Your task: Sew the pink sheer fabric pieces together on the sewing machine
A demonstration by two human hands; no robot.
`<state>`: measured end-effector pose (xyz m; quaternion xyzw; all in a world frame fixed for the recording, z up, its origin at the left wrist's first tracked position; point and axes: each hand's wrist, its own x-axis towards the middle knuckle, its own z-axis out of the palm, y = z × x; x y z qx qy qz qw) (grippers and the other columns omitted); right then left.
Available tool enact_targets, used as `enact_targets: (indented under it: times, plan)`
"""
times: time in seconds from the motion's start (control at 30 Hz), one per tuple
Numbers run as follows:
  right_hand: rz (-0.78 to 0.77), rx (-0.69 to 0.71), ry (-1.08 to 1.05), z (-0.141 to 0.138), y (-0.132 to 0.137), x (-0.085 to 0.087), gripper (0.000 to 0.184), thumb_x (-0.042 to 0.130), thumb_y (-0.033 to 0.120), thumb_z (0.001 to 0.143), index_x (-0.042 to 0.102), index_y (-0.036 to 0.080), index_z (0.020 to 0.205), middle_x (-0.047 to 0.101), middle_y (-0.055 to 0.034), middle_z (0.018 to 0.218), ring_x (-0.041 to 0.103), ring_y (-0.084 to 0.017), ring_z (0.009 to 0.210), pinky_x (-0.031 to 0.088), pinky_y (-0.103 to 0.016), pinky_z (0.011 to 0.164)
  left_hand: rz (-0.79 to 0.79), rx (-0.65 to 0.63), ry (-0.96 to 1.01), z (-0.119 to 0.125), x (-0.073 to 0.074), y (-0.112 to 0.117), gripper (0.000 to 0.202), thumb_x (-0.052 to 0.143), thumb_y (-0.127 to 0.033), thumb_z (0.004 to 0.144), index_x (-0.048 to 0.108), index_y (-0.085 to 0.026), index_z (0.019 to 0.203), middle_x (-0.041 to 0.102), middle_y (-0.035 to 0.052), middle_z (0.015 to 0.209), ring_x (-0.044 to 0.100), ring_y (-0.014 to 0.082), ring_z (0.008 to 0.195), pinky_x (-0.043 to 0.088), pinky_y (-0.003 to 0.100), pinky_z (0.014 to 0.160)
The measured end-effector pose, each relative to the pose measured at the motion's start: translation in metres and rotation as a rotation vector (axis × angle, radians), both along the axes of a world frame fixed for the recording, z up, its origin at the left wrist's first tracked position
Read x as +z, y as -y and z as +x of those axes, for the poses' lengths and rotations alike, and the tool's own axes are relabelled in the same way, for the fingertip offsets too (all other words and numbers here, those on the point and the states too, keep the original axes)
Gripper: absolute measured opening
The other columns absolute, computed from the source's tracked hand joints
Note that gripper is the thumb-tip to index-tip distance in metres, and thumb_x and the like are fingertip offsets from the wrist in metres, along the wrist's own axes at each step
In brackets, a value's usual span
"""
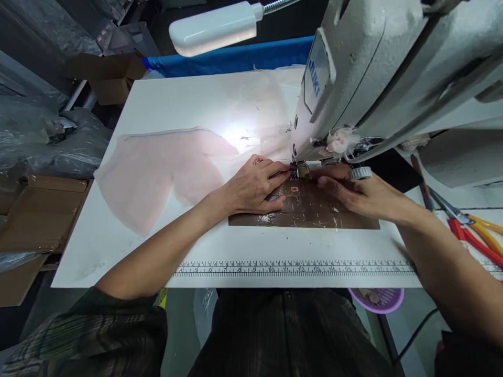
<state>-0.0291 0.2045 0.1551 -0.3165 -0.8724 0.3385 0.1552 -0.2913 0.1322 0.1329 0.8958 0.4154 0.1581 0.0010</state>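
A sheer pale pink fabric [157, 173] lies spread over the white sewing table [118, 246], running right toward the presser foot [294, 168] of a white sewing machine [353, 89]. My left hand [255, 184] lies flat on the fabric just left of the needle, fingers stretched out and pressed down. My right hand [356, 195] rests to the right of the presser foot, fingers extended toward it over the brown taped plate [310, 217]. Whether fabric lies under its fingertips is hard to see.
A printed ruler [294, 268] runs along the table's front edge. Red and yellow handled scissors [471, 233] lie at the right. A white lamp [214, 29] hangs above. Cardboard boxes [39, 209] and plastic-wrapped goods stand left. A purple basket [381, 301] hangs below the table.
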Motion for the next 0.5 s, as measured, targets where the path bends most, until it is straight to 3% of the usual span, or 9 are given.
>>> enact_targets:
  times: [0.07,0.13,0.27,0.37,0.5]
  plan:
    - [-0.020,-0.070,-0.006,-0.003,-0.004,-0.002,0.039,0.045,0.047,0.100,0.070,0.019,0.089,0.069,-0.0060,0.083,0.065,-0.019,0.078,0.054,-0.035,0.075,-0.003,0.003,0.002,0.000,-0.001,0.000,0.047,0.050,-0.042,0.094,0.058,-0.012,0.130,0.060,0.0168,0.134,0.060,0.0293,0.112,0.042,0.048,0.099]
    - [-0.004,-0.128,-0.019,-0.005,-0.003,-0.005,0.043,0.041,0.048,0.101,0.066,0.017,0.085,0.067,-0.0063,0.080,0.063,-0.018,0.075,0.052,-0.034,0.073,0.000,0.007,0.004,0.001,-0.001,0.000,0.046,0.050,-0.041,0.094,0.058,-0.013,0.130,0.060,0.0165,0.134,0.060,0.0293,0.112,0.042,0.049,0.100]
    - [0.068,-0.112,-0.029,-0.004,0.006,-0.009,0.046,0.043,0.058,0.098,0.066,0.019,0.103,0.068,-0.0089,0.094,0.064,-0.021,0.083,0.054,-0.036,0.072,0.007,0.020,0.009,0.001,-0.001,0.001,0.045,0.051,-0.040,0.094,0.057,-0.014,0.130,0.060,0.0170,0.134,0.061,0.0300,0.113,0.042,0.050,0.101]
    - [0.124,-0.152,0.016,-0.002,0.015,-0.012,0.052,0.047,0.063,0.094,0.065,0.020,0.119,0.067,-0.0108,0.097,0.062,-0.020,0.070,0.053,-0.036,0.059,0.014,0.026,0.017,0.001,-0.003,0.001,0.045,0.050,-0.038,0.093,0.056,-0.013,0.130,0.059,0.0182,0.135,0.060,0.0306,0.115,0.042,0.050,0.101]
    - [0.205,-0.224,0.030,-0.004,0.021,-0.018,0.047,0.050,0.055,0.094,0.069,0.016,0.114,0.065,-0.0097,0.087,0.056,-0.015,0.054,0.048,-0.032,0.049,0.062,0.045,0.035,0.003,-0.007,0.004,0.047,0.050,-0.041,0.093,0.053,-0.013,0.131,0.057,0.0198,0.136,0.056,0.0316,0.119,0.043,0.050,0.099]
